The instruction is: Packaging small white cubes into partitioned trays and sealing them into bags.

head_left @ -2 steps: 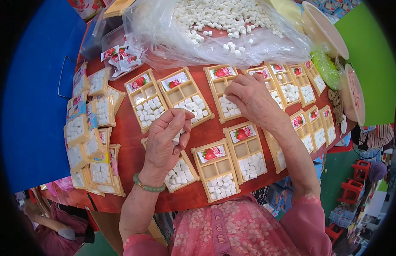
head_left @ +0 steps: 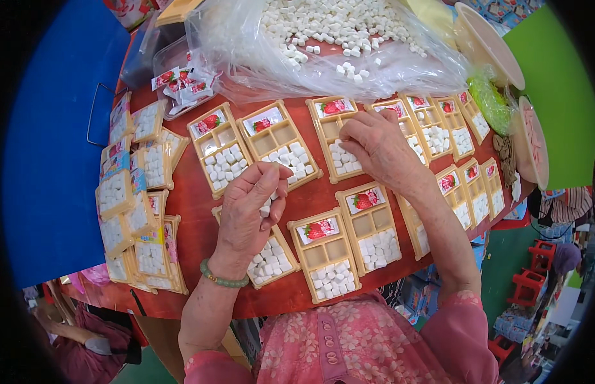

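Left hand (head_left: 251,195) (white pieces (head_left: 266,209) inside), right hand (head_left: 382,146), barely changed

hands (head_left: 384,147): 2 | trays in two rows (head_left: 336,246): 14 | bracelet (head_left: 224,280): 1 | round dishes (head_left: 491,48): 2 | white pieces (head_left: 329,22): uncountable

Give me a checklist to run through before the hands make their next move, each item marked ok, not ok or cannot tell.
1. Left hand has white pieces: ok, some show under its curled fingers.
2. Right hand is over a tray: ok.
3. Right fingertips hold a piece: cannot tell, none shows clearly.
4. Strawberry-print sachet lies in that tray's far compartment: ok.
5. Stacked trays at left are squared up: not ok, they overlap askew.
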The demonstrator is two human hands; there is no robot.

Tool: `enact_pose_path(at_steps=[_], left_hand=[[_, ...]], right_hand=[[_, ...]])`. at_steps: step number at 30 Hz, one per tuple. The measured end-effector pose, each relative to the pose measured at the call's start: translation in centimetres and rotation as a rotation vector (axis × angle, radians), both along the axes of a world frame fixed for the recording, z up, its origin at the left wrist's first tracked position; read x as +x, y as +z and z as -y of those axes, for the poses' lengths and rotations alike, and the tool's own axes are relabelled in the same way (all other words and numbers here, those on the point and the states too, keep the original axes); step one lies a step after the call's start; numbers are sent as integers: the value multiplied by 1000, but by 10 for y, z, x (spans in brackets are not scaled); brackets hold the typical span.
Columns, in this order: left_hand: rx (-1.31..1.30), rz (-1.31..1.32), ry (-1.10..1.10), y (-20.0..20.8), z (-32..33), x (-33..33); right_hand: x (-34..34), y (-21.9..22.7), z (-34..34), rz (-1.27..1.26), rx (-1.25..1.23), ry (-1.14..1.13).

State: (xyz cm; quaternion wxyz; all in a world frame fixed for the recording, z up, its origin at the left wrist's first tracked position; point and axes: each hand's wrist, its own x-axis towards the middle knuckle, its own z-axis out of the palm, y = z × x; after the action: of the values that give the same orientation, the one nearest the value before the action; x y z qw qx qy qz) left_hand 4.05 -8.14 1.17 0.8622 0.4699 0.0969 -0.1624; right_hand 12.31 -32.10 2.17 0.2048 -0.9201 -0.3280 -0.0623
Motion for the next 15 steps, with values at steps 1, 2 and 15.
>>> enact_pose_path(at_steps=[1, 2, 15], left_hand=[[-11, 6, -4, -1, 0, 0], [-12, 5, -3, -1, 0, 0], [0, 12, -4, 0, 1, -1]], right_hand=[[0, 1, -1, 2, 21, -9], [0, -1, -1, 0, 20, -9], [-22, 8, 8, -45, -102, -8]])
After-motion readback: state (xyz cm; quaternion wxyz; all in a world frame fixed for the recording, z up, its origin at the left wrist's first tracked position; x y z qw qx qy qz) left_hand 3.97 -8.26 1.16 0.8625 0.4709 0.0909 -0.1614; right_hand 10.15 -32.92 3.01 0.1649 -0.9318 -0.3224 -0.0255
